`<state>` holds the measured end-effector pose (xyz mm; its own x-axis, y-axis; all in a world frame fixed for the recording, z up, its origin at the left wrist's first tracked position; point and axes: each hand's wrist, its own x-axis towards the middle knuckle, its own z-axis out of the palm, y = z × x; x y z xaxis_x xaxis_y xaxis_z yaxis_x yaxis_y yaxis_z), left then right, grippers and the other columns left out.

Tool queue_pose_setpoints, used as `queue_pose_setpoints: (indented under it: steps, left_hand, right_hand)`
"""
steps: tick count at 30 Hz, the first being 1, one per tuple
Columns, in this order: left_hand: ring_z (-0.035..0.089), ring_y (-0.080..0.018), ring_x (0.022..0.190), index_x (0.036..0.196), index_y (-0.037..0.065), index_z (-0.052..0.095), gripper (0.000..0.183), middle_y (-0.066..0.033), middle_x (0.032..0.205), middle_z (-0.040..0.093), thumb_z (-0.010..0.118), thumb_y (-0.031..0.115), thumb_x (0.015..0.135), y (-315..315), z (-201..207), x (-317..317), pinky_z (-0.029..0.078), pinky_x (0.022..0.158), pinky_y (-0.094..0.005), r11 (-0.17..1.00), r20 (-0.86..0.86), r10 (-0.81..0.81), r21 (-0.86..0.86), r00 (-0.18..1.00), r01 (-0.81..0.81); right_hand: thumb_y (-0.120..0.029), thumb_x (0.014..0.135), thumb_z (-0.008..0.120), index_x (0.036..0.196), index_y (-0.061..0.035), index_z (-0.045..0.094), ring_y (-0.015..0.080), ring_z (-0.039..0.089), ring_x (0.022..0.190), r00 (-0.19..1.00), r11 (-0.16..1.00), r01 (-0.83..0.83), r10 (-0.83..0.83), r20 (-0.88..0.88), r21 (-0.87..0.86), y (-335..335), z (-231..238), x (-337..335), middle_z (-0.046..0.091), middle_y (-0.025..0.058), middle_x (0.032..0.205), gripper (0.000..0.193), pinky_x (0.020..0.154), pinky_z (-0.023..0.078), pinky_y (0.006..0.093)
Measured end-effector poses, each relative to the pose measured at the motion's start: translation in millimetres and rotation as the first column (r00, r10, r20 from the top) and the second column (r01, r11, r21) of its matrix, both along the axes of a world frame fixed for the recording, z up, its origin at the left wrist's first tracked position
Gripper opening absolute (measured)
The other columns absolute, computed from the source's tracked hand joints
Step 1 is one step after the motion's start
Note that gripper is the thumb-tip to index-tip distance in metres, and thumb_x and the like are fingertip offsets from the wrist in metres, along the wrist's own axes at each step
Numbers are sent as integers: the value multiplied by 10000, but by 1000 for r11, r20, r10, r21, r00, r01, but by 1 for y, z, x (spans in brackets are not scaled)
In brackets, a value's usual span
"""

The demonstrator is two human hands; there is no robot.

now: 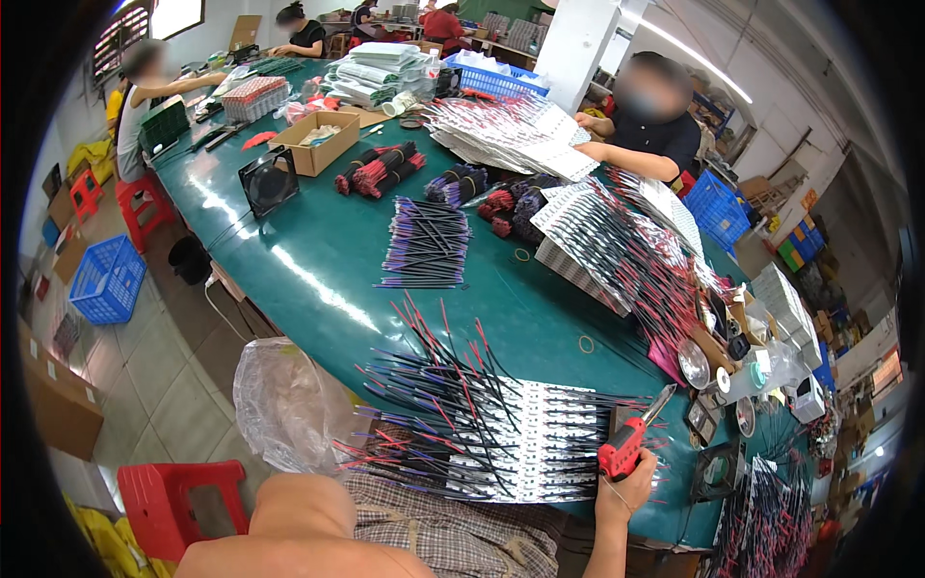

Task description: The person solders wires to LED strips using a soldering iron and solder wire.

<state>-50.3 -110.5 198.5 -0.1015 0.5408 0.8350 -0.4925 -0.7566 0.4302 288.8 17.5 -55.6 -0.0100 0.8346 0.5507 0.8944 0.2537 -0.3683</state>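
My right hand (628,482) is wrapped around the grip of a red soldering gun (621,448) with a pointed metal tip angled up and to the right. The tool is over the right end of a sheet of white circuit boards (540,438). These boards lie at the table's near edge, with rows of black wires (424,390) tipped red and purple fanning out to the left. Shorter black wires stick out on the right side. My left hand does not show; bare skin of my body is at the lower edge, beside plaid cloth (434,525).
Wire bundles (381,171) and loose wires (424,246) lie mid-table on the green table (318,289). Wired board stacks (597,241) fill the right side. A clear plastic bag (289,400) hangs at the near edge, above a red stool (183,506). A co-worker (655,125) handles boards opposite.
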Motion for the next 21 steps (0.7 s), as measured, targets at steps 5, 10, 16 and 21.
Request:
queue_pose_setpoints:
  steps: [5,10,16,21]
  left_hand:
    - [437,-106,456,876,97,690,65,-33,645,575,713,45,908,1,-1,-9,278,442,-274,997,-52,-80,19,995,81]
    - [435,-102,455,882,100,693,67,-31,645,575,710,41,910,-2,2,-16,275,440,-272,985,-102,-165,34,981,169]
    - [432,-97,453,890,104,695,71,-29,645,575,707,37,913,-1,1,-25,271,437,-269,963,-156,-257,38,954,266]
    - [429,-93,451,897,107,697,76,-27,644,575,704,33,915,2,-4,-33,268,434,-267,940,-194,-328,33,925,340]
  right_hand:
    - [-62,641,861,1184,-45,487,414,584,960,1000,1000,9,-9,7,11,-1,1,-2,559,155,1050,660,790,477,474]
    - [-55,640,860,1180,-46,488,413,584,960,1000,1000,10,-10,9,5,-1,0,-1,559,152,1050,655,788,476,471]
    - [-57,661,862,1173,-42,488,414,589,923,1000,1000,6,-6,16,3,0,1,-3,562,152,1028,635,773,478,469]
    - [-62,677,858,1151,-44,502,413,593,899,1000,1000,16,-16,16,17,0,4,-6,576,155,1003,592,769,479,464]
